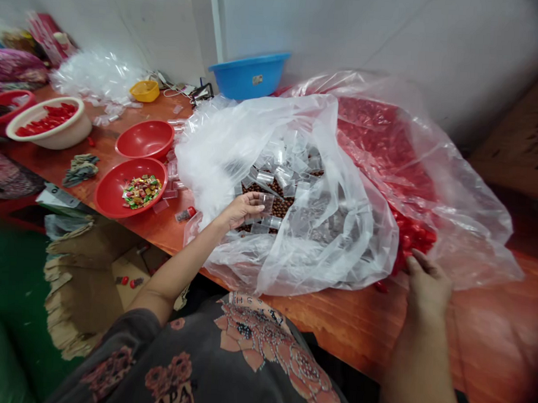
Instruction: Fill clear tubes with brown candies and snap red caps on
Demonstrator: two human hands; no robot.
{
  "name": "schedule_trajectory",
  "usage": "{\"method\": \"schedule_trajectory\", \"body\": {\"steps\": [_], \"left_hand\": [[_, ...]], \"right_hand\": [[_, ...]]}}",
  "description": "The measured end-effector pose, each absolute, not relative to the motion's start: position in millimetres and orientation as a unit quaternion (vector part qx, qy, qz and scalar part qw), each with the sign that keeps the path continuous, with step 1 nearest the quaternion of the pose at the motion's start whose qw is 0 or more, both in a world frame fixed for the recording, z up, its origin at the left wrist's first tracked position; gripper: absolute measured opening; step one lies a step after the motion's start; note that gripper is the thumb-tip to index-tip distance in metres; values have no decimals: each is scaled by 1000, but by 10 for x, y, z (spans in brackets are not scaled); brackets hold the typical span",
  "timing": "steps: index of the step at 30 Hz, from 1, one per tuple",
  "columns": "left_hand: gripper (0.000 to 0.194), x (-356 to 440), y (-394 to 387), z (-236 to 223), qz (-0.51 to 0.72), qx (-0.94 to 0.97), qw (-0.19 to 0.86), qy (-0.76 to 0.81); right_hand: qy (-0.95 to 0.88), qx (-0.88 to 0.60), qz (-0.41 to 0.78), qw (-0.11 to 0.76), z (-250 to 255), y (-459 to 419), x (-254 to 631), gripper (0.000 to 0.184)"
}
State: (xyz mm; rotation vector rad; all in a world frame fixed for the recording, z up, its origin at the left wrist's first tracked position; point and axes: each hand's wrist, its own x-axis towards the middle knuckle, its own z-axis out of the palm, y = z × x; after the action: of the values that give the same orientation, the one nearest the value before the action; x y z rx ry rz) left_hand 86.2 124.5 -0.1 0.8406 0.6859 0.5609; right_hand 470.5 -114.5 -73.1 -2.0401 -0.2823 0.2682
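My left hand [242,212] is over a large clear plastic bag [293,259], its fingers closed on a small clear plastic container [268,202]. Below it in the bag lie round brown balls [277,209] and many similar clear containers [285,177]. My right hand [428,283] is at the bag's right side, thumb and forefinger pinched at a red plastic cap [410,253] at the edge of a heap. That heap of red caps [378,141] lies mostly under another clear plastic sheet or bag.
Left on the wooden table [330,323] are a red bowl of wrapped sweets [106,188], another red bowl [144,138], a white basin [76,128] with red pieces and a crumpled cloth [81,169]. A blue basin [252,76] stands behind. Below is a torn cardboard box [82,276].
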Motion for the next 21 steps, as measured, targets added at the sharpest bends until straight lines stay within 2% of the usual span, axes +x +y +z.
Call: {"method": "schedule_trajectory", "body": {"steps": [6, 8, 12, 15, 18, 21], "left_hand": [[45, 826, 1079, 78, 307, 442, 784, 311], [43, 823, 1043, 87, 323, 464, 763, 313], [44, 827, 955, 120, 315, 493, 753, 301], [44, 863, 848, 153, 293, 496, 766, 286], [43, 918, 701, 209, 268, 500, 780, 265], [43, 955, 556, 287, 246, 508, 787, 250]], "right_hand": [[-111, -680, 166, 705, -672, -1158, 4749, 33], [-132, -629, 190, 742, -586, -1163, 4739, 31], [-184, -599, 219, 748, -237, -1085, 4493, 30], [-204, -593, 259, 735, 93, -941, 4001, 38], [-254, -594, 351, 678, 314, -745, 3378, 38], [-311, -578, 417, 628, 359, -553, 2902, 30]]}}
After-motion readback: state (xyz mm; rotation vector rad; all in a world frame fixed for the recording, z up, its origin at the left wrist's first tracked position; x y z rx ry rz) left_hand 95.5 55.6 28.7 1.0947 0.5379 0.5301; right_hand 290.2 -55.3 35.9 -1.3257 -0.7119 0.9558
